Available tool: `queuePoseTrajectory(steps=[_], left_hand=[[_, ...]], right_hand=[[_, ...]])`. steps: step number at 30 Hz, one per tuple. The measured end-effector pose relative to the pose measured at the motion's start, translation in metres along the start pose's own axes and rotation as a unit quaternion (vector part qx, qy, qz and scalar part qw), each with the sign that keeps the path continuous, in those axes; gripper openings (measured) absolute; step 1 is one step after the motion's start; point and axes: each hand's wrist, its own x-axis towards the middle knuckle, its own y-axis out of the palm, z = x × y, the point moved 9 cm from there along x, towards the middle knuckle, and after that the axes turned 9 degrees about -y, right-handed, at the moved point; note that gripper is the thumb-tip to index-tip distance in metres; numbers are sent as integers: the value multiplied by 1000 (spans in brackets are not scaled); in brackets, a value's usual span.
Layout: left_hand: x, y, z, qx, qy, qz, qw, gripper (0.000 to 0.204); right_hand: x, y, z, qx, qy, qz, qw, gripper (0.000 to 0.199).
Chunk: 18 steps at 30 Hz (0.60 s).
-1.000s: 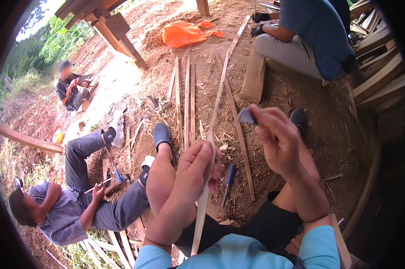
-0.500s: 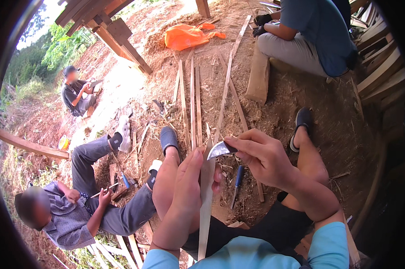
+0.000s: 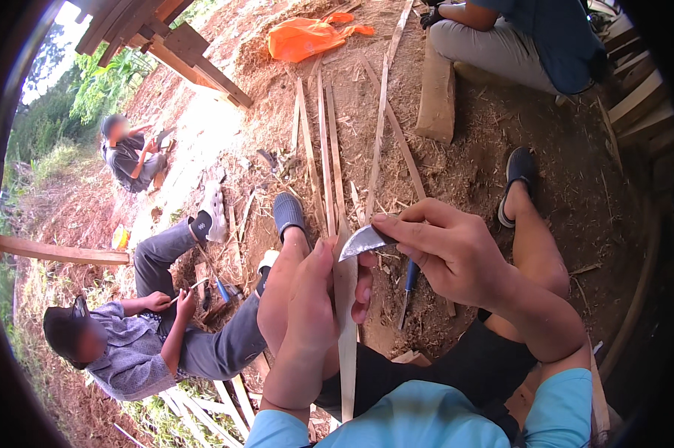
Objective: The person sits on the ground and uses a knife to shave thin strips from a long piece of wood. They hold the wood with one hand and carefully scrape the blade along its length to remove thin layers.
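Note:
A long pale wooden strip (image 3: 347, 351) stands roughly lengthwise before me, its lower end near my lap. My left hand (image 3: 314, 299) is closed around it near the upper end, thumb along one side and fingertips showing on the other. In my right hand (image 3: 449, 254) is a short knife (image 3: 364, 241) with a curved metal blade, pinched between thumb and fingers. The blade lies across the strip just by my left thumb, with its tip pointing left. My fingers hide most of the knife's handle.
A blue-handled tool (image 3: 409, 290) lies on the ground between my legs. Several wooden strips (image 3: 324, 149) stretch away ahead, toward an orange plastic bag (image 3: 303, 39). A person (image 3: 120, 336) sits close on my left, another (image 3: 131, 157) farther off. Someone sits ahead right by a wooden block (image 3: 435, 101).
My view has shifted slightly, so the surroundings sit differently. Both hands keep their grips, and the blade stays at the strip near my left thumb. The neighbour on the left has brought their hands together.

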Motion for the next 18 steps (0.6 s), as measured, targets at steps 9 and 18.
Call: queuePoseTrajectory(steps=[9, 18], left_hand=[[1, 11, -8, 49, 37, 11, 998, 40], [3, 8, -6, 41, 61, 7, 997, 37]], right_hand=[[0, -6, 4, -7, -3, 17, 1000, 36], [3, -5, 4, 4, -12, 24, 1000, 35]])
